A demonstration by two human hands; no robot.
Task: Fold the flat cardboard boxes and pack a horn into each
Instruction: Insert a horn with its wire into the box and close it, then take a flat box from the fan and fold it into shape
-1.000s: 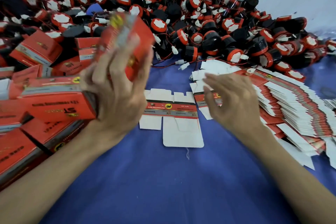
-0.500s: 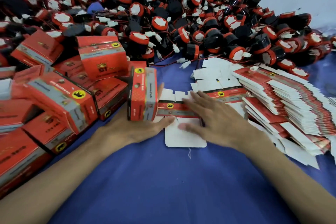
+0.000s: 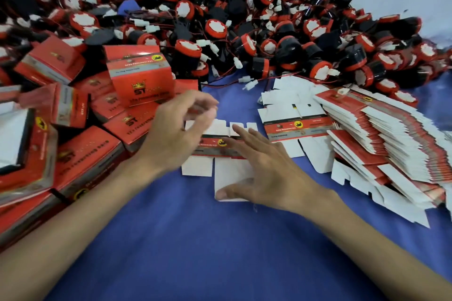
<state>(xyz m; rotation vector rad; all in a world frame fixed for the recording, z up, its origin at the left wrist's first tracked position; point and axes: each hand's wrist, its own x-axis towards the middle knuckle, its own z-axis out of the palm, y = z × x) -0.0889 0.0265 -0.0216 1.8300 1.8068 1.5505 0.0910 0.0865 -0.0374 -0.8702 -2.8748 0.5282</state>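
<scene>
Across our blue bench [image 3: 220, 252], folded boxes [image 3: 139, 76] pile at nine o'clock, horns [image 3: 217, 28] at twelve, flats [image 3: 391, 134] at three; left grip [image 3: 176, 137] and right grip [image 3: 269, 171], both released, meet one flat box [image 3: 198, 166], so we judge much remains.

The left hand [image 3: 176, 137] is hovering, blurred, fingers loosely curled and holding nothing; the right hand [image 3: 266, 173] is lying palm down, fingers spread.

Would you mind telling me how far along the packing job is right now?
Done: a pile of folded red boxes sits at the left. In hand: the right hand rests on one flat blank, the left hand hovering over it. Left: a stack of flat blanks and a heap of loose horns.
</scene>
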